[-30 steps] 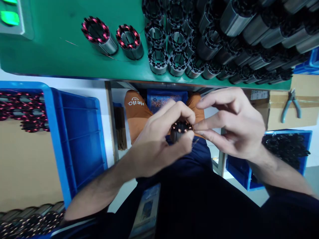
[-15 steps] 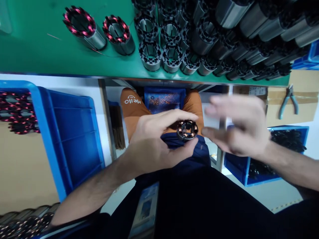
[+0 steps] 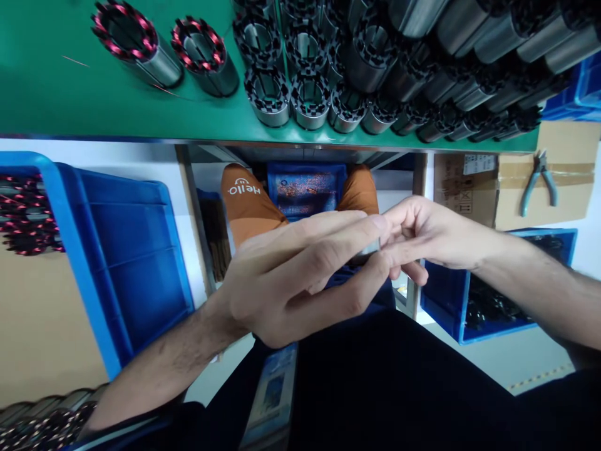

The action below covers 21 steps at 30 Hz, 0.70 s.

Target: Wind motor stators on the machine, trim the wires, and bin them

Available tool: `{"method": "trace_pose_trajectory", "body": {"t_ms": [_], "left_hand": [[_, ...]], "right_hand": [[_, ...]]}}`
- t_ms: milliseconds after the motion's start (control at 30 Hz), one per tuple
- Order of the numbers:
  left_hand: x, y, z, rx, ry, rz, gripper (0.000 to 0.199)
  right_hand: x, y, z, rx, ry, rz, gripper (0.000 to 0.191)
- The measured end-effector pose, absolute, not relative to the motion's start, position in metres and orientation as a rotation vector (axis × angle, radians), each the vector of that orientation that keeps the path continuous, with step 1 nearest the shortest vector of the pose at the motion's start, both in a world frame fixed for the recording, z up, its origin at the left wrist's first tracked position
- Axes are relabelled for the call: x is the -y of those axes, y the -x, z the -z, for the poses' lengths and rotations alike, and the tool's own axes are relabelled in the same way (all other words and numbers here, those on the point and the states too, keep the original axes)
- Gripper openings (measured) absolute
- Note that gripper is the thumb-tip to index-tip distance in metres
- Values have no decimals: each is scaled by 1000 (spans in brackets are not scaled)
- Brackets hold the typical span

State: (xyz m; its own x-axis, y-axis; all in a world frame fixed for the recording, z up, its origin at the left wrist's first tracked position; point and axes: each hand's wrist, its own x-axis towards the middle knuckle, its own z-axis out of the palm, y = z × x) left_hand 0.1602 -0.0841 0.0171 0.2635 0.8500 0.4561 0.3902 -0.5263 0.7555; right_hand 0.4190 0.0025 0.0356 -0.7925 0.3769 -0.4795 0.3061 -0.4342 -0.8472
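Over my lap, my left hand (image 3: 305, 269) is wrapped round a metal cylinder (image 3: 367, 250); only a small grey part of its side shows between the fingers. My right hand (image 3: 413, 241) meets it from the right, fingers pressed at the cylinder's right end beside my left fingertips. The copper-wound end seen before is hidden now. Beyond the hands, two cylinders with red wire windings (image 3: 200, 56) stand on the green table (image 3: 141, 119), near several unwound metal cylinders with black slotted ends (image 3: 310, 100).
At the left is a blue crate (image 3: 136, 250) beside red-wound parts (image 3: 30, 216). Pliers (image 3: 539, 181) lie on a cardboard box (image 3: 573, 144) at the right, above a blue bin (image 3: 498, 300) of black parts. Another blue bin (image 3: 307, 188) sits between the knees.
My left hand has turned over, its back now facing up and covering the cylinder. My right hand has come in from the right and touches the cylinder. The view has shifted slightly.
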Motion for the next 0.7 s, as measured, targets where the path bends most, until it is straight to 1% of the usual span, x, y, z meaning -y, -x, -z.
{"method": "trace_pose_trajectory", "body": {"t_ms": [67,133,200,267,300,367,433,500,567,600,633,700], "left_hand": [[82,-159,-13,-1096,-2156,-1203,29],[81,-160,-10,-1159,-2094,-1093,34],[82,-161,-8,-1185,-1948,-1020,37],[83,-162,-8,-1174,-1881,-1058,33],[84,-163,-9,-1176,-1901,-1104,28],[86,-166,-10,-1198,-1982,-1195,21],[86,-169,-11,-1228,-2046,-1324,17],[84,-170,-11,-1183,-2106,-1442,18],[82,-167,-11,-1040,-2195,-1427,21],[82,-166,-11,-986,-2243,-1370,25],[82,-164,-11,-974,-2284,-1290,28],[85,-163,-10,-1092,-2304,-1163,29]], "right_hand": [[-1,-420,-45,2029,985,-1957,42],[-2,-423,-56,2276,970,-1538,44],[-7,-430,-67,2355,922,-1389,42],[-16,-437,-72,2313,858,-1440,32],[-20,-440,-72,2240,864,-1526,30],[-24,-442,-67,1976,980,-1830,37],[-22,-440,-58,1654,1111,-2222,45],[-16,-435,-48,1445,1137,-2561,48],[-9,-428,-43,1365,1140,-2748,51],[-5,-426,-43,1413,1155,-2738,54],[-2,-424,-45,1547,1187,-2632,56],[3,-423,-53,1915,1230,-2240,55]]}}
